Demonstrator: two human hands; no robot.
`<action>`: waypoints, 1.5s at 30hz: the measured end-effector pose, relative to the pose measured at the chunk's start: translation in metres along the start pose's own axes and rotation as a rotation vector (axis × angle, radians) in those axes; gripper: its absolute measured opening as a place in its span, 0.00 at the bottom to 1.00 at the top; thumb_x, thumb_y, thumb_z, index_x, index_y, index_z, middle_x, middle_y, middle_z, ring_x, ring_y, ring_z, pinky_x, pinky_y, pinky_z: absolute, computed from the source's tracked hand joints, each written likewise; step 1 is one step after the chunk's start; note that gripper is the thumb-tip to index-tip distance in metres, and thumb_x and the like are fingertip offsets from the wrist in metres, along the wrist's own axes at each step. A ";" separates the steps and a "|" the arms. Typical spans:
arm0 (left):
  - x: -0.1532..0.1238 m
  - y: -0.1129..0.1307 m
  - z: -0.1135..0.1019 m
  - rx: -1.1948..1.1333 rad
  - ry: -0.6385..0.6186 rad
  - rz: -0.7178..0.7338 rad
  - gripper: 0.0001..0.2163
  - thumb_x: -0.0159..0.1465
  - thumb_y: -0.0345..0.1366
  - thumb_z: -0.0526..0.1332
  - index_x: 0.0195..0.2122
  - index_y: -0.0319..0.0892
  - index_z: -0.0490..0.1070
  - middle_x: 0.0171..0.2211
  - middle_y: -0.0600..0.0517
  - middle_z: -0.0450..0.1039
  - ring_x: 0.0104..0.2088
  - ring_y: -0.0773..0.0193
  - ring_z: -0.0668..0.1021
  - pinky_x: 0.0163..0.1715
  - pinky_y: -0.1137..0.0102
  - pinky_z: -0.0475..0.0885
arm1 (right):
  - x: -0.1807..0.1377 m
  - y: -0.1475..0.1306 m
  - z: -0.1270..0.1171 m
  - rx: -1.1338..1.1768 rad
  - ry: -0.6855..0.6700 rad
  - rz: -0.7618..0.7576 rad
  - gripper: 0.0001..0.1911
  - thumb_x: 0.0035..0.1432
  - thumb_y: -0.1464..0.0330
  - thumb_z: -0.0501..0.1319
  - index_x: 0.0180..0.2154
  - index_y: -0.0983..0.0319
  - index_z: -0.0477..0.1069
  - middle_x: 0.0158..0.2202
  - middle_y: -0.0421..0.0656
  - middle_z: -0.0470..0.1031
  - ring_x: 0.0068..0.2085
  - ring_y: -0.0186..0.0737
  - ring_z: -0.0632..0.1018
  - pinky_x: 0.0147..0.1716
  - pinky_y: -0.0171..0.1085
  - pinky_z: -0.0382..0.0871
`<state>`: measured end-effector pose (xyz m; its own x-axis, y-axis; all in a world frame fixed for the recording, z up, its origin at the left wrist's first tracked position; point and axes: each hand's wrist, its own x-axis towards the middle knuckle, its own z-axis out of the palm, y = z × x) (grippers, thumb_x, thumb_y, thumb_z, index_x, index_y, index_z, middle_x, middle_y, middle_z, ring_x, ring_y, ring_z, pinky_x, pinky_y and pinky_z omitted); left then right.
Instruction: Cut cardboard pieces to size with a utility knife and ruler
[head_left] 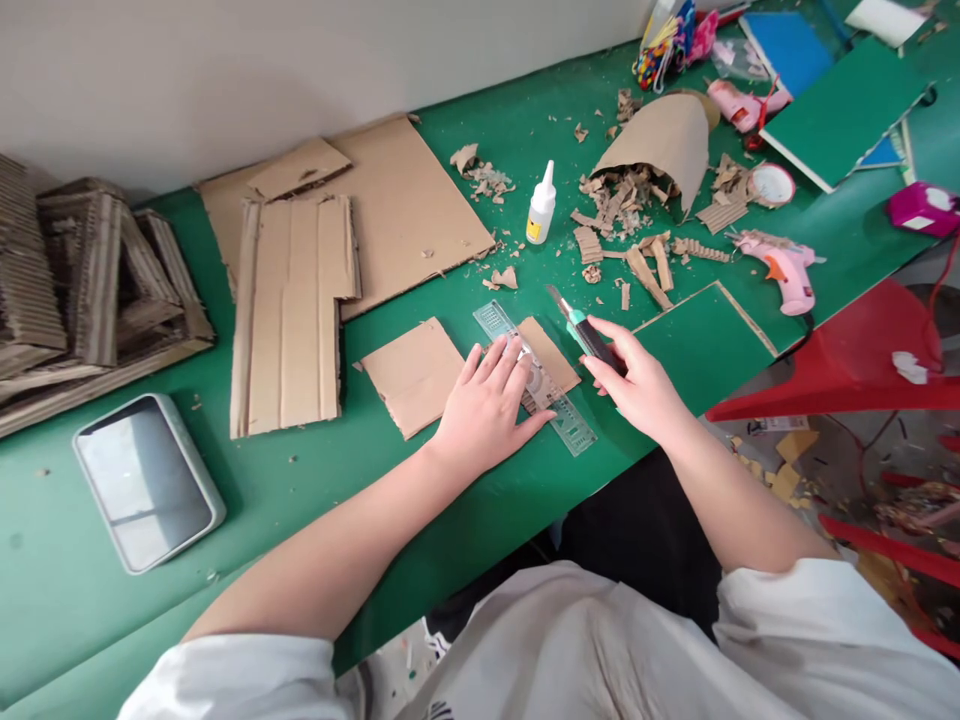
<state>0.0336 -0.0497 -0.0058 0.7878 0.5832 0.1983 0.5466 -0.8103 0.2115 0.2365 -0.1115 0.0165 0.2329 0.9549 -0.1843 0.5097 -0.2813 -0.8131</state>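
My left hand (pixel 487 405) lies flat, fingers stretched, on a clear plastic ruler (pixel 574 425) with cut-out shapes. Under the ruler is a small piece of cardboard (pixel 551 352), partly hidden by the hand. In my right hand (pixel 634 375) is a utility knife (pixel 589 333) with a black and mint-green handle. Its blade points up and left, just above the table and apart from the cardboard. Left of my left hand lies a squarish cardboard piece (pixel 412 375).
Larger cardboard sheets (pixel 420 220) lie behind. A glue bottle (pixel 541 205) stands upright among cardboard scraps (pixel 622 200). Pink glue guns (pixel 787 270) sit at the right. At the left are a phone (pixel 150 485) and a cardboard structure (pixel 97 280). A red stool (pixel 855 350) stands beside the table.
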 end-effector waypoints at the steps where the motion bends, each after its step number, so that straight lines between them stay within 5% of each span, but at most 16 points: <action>1: 0.000 0.000 0.000 0.007 -0.004 0.002 0.31 0.63 0.53 0.54 0.56 0.29 0.62 0.60 0.36 0.61 0.61 0.44 0.62 0.60 0.49 0.58 | -0.001 -0.001 -0.004 0.014 -0.009 0.018 0.27 0.61 0.60 0.53 0.61 0.53 0.55 0.44 0.44 0.75 0.31 0.37 0.77 0.32 0.41 0.75; 8: 0.000 0.000 0.000 0.005 -0.003 0.015 0.30 0.62 0.53 0.54 0.55 0.30 0.63 0.59 0.35 0.61 0.61 0.42 0.62 0.58 0.51 0.61 | 0.000 -0.024 -0.022 -0.180 -0.197 0.044 0.28 0.63 0.62 0.49 0.64 0.45 0.48 0.36 0.38 0.78 0.23 0.33 0.76 0.23 0.35 0.71; 18: 0.000 -0.003 0.005 -0.028 0.048 0.027 0.31 0.61 0.54 0.56 0.54 0.29 0.63 0.59 0.34 0.62 0.60 0.43 0.63 0.58 0.51 0.62 | 0.003 -0.037 -0.009 -0.436 -0.178 -0.098 0.27 0.64 0.66 0.47 0.64 0.55 0.51 0.37 0.42 0.79 0.33 0.39 0.79 0.32 0.36 0.70; 28: 0.001 -0.005 0.006 -0.067 0.039 0.021 0.34 0.61 0.54 0.56 0.56 0.26 0.61 0.58 0.33 0.62 0.61 0.43 0.63 0.59 0.53 0.62 | 0.005 -0.061 -0.009 -0.612 -0.340 -0.043 0.26 0.64 0.67 0.46 0.63 0.58 0.54 0.20 0.37 0.73 0.20 0.33 0.71 0.24 0.31 0.60; 36: 0.002 -0.005 0.006 -0.097 0.003 0.004 0.35 0.61 0.54 0.56 0.58 0.26 0.59 0.59 0.33 0.60 0.62 0.43 0.61 0.60 0.54 0.60 | 0.008 -0.065 -0.002 -0.851 -0.315 -0.141 0.26 0.63 0.68 0.46 0.63 0.60 0.54 0.32 0.45 0.79 0.28 0.39 0.76 0.24 0.33 0.59; 45: 0.002 -0.005 0.007 -0.104 0.003 -0.004 0.36 0.60 0.54 0.57 0.58 0.26 0.58 0.60 0.33 0.60 0.62 0.44 0.61 0.60 0.53 0.61 | 0.003 -0.069 -0.001 -0.939 -0.358 -0.136 0.29 0.63 0.69 0.45 0.65 0.61 0.48 0.34 0.47 0.79 0.30 0.43 0.77 0.24 0.36 0.61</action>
<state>0.0346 -0.0449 -0.0126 0.7849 0.5863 0.2002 0.5169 -0.7979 0.3101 0.2031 -0.0891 0.0723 -0.0588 0.9136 -0.4023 0.9943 0.0177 -0.1051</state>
